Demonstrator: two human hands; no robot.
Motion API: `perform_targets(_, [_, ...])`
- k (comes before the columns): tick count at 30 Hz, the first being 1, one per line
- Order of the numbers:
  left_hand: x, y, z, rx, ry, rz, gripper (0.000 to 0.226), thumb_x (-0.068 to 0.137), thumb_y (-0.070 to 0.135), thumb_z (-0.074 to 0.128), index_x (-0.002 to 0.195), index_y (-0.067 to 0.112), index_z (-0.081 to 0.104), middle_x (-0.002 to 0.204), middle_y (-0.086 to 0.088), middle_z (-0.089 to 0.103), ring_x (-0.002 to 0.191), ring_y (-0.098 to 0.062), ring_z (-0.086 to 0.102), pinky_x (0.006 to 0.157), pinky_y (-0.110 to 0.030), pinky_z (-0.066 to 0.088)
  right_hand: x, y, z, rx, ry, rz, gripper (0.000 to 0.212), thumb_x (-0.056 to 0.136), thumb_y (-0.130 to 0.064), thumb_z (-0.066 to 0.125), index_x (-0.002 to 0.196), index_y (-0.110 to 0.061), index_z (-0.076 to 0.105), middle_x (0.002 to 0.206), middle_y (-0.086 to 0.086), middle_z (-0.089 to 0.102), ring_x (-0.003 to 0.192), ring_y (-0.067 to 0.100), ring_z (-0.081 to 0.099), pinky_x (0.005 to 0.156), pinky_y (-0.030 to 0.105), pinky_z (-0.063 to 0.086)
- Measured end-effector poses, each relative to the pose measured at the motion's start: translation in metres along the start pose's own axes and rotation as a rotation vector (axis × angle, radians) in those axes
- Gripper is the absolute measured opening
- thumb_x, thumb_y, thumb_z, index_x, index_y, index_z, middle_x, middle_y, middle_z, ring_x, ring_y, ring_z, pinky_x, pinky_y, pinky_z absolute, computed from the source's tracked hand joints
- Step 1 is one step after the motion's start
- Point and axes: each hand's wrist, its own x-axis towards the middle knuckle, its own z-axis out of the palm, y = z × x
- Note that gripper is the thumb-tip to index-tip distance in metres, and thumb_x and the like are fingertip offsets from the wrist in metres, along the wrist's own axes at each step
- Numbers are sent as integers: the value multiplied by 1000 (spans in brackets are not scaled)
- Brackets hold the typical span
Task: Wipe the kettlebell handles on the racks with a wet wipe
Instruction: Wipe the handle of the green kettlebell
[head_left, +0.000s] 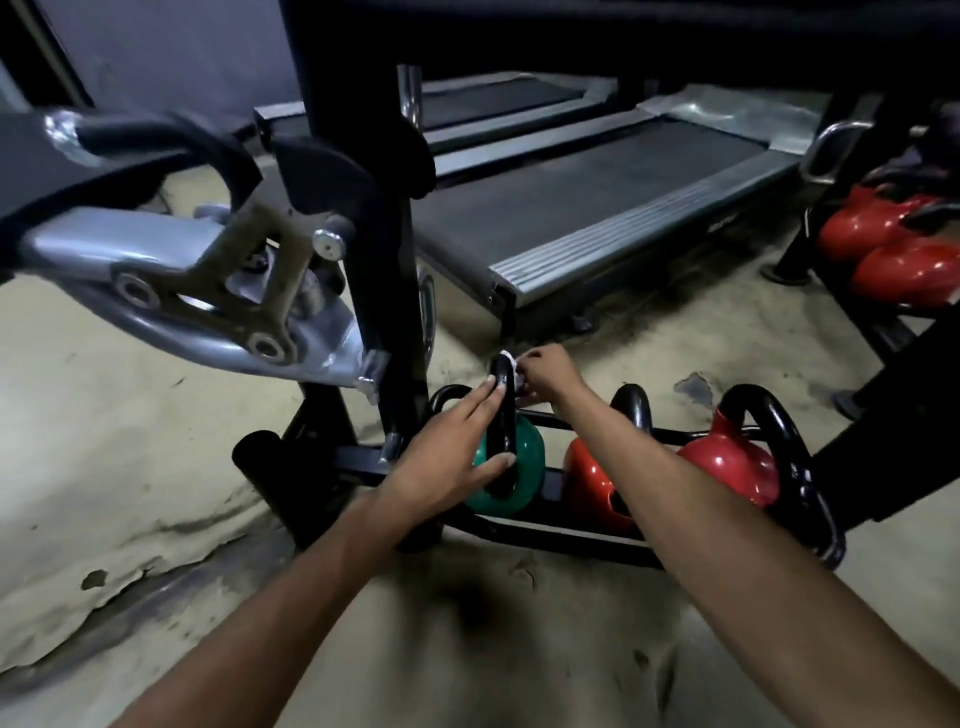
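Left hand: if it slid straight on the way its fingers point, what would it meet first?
The black handle of the green kettlebell; the left hand touches it with its fingertips. Past that, probably the right hand pinching the wipe, though depth is unclear.

Wet wipe (512, 362) mostly hidden under the right hand (548, 371); far red kettlebells (904, 260) cut by the right edge.
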Motion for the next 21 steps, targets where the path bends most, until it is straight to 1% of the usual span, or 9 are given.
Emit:
perform_targets(4, [1,14,-12,30,-56,-64,88,96,48,64,164,21,16,172,7,10,152,-20,29,123,-37,30,-22,0,6,373,-24,189,23,92,6,52,76,-5,64,60,10,57,46,18,53,41,20,45])
perform_targets(6, [3,15,-15,62,-67,-68,89,95,48,65,164,21,16,171,7,11,152,-20,30,122,-37,31,-21,2,12,468,19,251,20,90,6,57,74,-4,63,66,12,55,47,17,51,40,20,41])
perform_targets(9, [6,9,-11,117,-62,-48,90,94,49,65,164,19,17,172,6,12,152,-19,29,122,-34,30,-11,10,25,594,98,293,21,86,6,66,69,-5,65,68,12,60,53,20,55,49,26,48])
perform_targets(11, [7,8,-8,141,-58,-47,90,94,48,66,164,18,17,172,4,13,153,-18,28,123,-32,28,-3,20,32,540,152,276,22,85,0,72,66,-11,68,68,10,65,55,20,59,57,28,53])
perform_targets(13, [8,10,-8,152,-69,-60,91,95,47,66,164,19,15,172,3,13,153,-19,26,124,-33,27,2,24,33,448,184,230,22,82,-17,81,62,-16,70,72,9,71,64,24,66,69,37,59])
perform_targets(15, [10,13,-11,163,-96,-79,91,95,47,66,164,21,13,172,4,11,154,-21,26,124,-34,25,45,44,38,308,115,150,19,70,-33,83,60,-20,74,71,5,71,70,26,68,78,51,61])
perform_targets(17, [11,16,-16,175,-122,-94,90,97,46,65,165,22,12,172,6,9,153,-22,26,124,-34,24,77,45,35,148,25,57,12,66,-31,73,72,-23,79,76,8,72,79,31,72,82,56,60])
perform_targets(19, [11,18,-16,179,-121,-109,89,97,45,65,165,23,11,172,7,7,153,-23,28,124,-35,25,57,10,16,-33,-100,5,26,78,-17,67,101,-10,78,92,10,71,89,30,70,87,43,60])
perform_targets(21, [9,20,-13,163,-127,-137,89,97,44,65,165,24,10,172,8,6,151,-25,30,123,-36,27,32,-23,-1,-205,-218,-66,28,92,-10,59,116,-1,71,97,9,64,84,22,61,78,30,54])
